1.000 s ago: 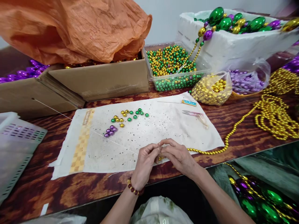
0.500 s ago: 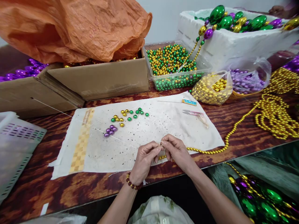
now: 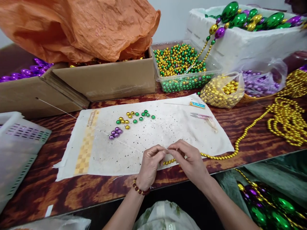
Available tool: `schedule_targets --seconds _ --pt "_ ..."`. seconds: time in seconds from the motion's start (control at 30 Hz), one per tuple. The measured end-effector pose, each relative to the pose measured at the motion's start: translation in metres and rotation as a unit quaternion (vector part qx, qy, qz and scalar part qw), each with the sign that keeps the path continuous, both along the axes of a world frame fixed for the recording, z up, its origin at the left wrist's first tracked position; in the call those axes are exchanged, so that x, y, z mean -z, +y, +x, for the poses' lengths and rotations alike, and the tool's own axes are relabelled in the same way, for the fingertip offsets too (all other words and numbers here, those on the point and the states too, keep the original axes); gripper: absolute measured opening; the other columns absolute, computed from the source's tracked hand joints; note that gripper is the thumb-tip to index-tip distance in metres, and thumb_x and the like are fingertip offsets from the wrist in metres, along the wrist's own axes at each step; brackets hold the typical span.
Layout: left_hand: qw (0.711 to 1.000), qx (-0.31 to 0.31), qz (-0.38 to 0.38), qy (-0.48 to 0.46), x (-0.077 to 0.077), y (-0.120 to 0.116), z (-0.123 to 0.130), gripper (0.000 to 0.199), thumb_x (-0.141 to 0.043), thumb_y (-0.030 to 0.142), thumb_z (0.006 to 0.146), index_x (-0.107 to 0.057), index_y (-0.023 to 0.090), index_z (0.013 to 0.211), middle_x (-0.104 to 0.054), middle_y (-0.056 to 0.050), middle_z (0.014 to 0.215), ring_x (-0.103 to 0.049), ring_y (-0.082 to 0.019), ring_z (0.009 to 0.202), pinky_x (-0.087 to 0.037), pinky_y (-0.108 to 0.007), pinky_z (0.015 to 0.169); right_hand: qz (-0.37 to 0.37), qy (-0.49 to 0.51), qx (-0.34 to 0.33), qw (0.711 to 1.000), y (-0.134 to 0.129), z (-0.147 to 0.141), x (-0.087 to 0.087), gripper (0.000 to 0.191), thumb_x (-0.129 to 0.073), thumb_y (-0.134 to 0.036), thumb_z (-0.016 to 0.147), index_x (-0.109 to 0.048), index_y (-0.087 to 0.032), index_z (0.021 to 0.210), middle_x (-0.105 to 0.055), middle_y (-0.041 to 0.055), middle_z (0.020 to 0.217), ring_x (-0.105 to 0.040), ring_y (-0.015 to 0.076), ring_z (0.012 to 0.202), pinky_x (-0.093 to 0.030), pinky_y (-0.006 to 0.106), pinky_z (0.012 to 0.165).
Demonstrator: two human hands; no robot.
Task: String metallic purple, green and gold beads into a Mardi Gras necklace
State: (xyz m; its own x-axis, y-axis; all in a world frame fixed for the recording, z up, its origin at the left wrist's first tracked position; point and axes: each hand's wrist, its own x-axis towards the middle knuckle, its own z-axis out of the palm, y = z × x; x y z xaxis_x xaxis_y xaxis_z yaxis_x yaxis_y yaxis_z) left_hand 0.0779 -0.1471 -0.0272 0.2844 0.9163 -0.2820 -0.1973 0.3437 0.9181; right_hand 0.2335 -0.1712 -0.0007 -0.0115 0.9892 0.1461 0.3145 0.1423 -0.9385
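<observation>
My left hand (image 3: 150,164), with a beaded bracelet at the wrist, pinches a thin white string (image 3: 129,147) between thumb and forefinger. Its fingertips almost meet those of my right hand (image 3: 190,159), which is also closed in a pinch on the string's end. The string runs taut left toward a cardboard box. A gold bead strand (image 3: 220,157) passes beneath my right hand, its end showing between the hands. On the white cloth (image 3: 177,124) lie loose purple beads (image 3: 116,132), gold beads (image 3: 127,127) and green beads (image 3: 141,118).
Thread snips (image 3: 200,116) and a blue-handled needle tool (image 3: 198,105) lie on the cloth's right. Behind stand a cardboard box (image 3: 107,80), a clear bead tub (image 3: 184,76), a bead bag (image 3: 222,92) and a foam box (image 3: 240,44). A white basket (image 3: 24,134) stands left.
The small string loop at my fingertips no longer shows. My right hand has shifted slightly right and turned, its fingers straighter. More of the gold strand's end shows. The view has shifted a little.
</observation>
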Motion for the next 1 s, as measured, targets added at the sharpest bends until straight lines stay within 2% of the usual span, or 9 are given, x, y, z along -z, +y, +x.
schedule_targets --seconds 0.17,0.4,0.5,0.6,0.67,0.77,0.87,0.93,1.0 --pt "0.996 0.015 0.064 0.061 -0.008 -0.001 0.002 0.014 -0.061 0.025 0.083 -0.068 0.016 0.075 -0.047 0.003 0.059 -0.038 -0.008 0.055 -0.031 -0.023 0.056 0.023 -0.144 -0.009 0.989 -0.002 -0.003 -0.004 0.018 -0.048 -0.020 0.095 -0.064 -0.022 0.103 -0.061 0.0045 0.089 -0.060 0.0160 0.076 -0.047 0.027 0.069" --pt "0.982 0.049 0.130 0.126 -0.018 0.001 0.001 0.017 -0.058 0.026 0.085 -0.069 0.017 0.075 -0.050 0.000 0.069 -0.044 -0.011 0.061 -0.034 -0.024 0.058 -0.004 -0.230 -0.019 0.973 0.002 0.002 -0.007 0.017 -0.049 -0.020 0.095 -0.066 -0.022 0.094 -0.062 0.0035 0.084 -0.063 0.0171 0.074 -0.047 0.027 0.068" --pt "0.970 0.065 0.170 0.164 -0.021 0.001 0.001 0.020 -0.057 0.026 0.086 -0.068 0.018 0.072 -0.050 -0.001 0.068 -0.045 -0.013 0.063 -0.034 -0.025 0.061 -0.004 -0.284 -0.023 0.958 0.004 0.002 -0.008 0.016 -0.049 -0.019 0.093 -0.065 -0.020 0.088 -0.062 0.0040 0.081 -0.062 0.0176 0.071 -0.045 0.027 0.063" --pt "0.967 0.063 0.170 0.178 -0.021 0.002 0.002 0.021 -0.058 0.027 0.085 -0.067 0.018 0.068 -0.050 -0.001 0.066 -0.044 -0.013 0.063 -0.034 -0.025 0.061 0.007 -0.309 -0.016 0.951 0.006 0.000 -0.005 0.015 -0.050 -0.016 0.090 -0.062 -0.019 0.083 -0.060 0.0043 0.078 -0.059 0.0167 0.065 -0.040 0.027 0.057" --pt "0.976 0.052 0.130 0.165 -0.020 0.002 0.002 0.021 -0.058 0.029 0.085 -0.067 0.017 0.070 -0.050 0.000 0.065 -0.044 -0.012 0.062 -0.033 -0.024 0.059 0.008 -0.246 -0.007 0.969 0.007 -0.002 0.002 0.012 -0.051 -0.014 0.088 -0.060 -0.019 0.082 -0.059 0.0031 0.078 -0.057 0.0152 0.064 -0.039 0.026 0.057" --pt "0.994 0.027 0.041 0.093 -0.016 0.003 0.004 0.022 -0.057 0.032 0.086 -0.065 0.016 0.074 -0.050 0.001 0.061 -0.040 -0.010 0.057 -0.032 -0.023 0.056 -0.036 -0.023 0.000 0.999 0.007 -0.003 0.015 0.009 -0.052 -0.018 0.089 -0.058 -0.020 0.084 -0.056 -0.0003 0.070 -0.053 0.0125 0.060 -0.040 0.023 0.055" --pt "0.999 0.008 0.010 0.047 -0.015 0.002 0.007 0.022 -0.058 0.033 0.085 -0.063 0.015 0.072 -0.050 0.002 0.060 -0.038 -0.009 0.055 -0.032 -0.022 0.055 -0.112 0.173 -0.018 0.978 0.007 -0.003 0.025 0.011 -0.053 -0.029 0.092 -0.057 -0.020 0.089 -0.055 -0.0032 0.061 -0.046 0.0098 0.048 -0.037 0.022 0.046" --pt "0.997 0.006 0.027 0.071 -0.017 0.002 0.007 0.022 -0.059 0.032 0.083 -0.064 0.015 0.070 -0.050 0.002 0.059 -0.038 -0.009 0.055 -0.032 -0.022 0.054 -0.135 0.220 -0.027 0.966 0.007 -0.002 0.027 0.015 -0.058 -0.035 0.089 -0.058 -0.019 0.091 -0.055 -0.0038 0.060 -0.043 0.0089 0.045 -0.035 0.021 0.043" --pt "0.993 0.015 0.049 0.105 -0.019 0.002 0.007 0.022 -0.060 0.032 0.083 -0.065 0.015 0.070 -0.051 0.001 0.061 -0.038 -0.010 0.057 -0.031 -0.022 0.055 -0.130 0.216 -0.024 0.967 0.008 -0.001 0.025 0.018 -0.063 -0.036 0.087 -0.060 -0.019 0.088 -0.055 -0.0037 0.061 -0.044 0.0090 0.046 -0.035 0.022 0.043"
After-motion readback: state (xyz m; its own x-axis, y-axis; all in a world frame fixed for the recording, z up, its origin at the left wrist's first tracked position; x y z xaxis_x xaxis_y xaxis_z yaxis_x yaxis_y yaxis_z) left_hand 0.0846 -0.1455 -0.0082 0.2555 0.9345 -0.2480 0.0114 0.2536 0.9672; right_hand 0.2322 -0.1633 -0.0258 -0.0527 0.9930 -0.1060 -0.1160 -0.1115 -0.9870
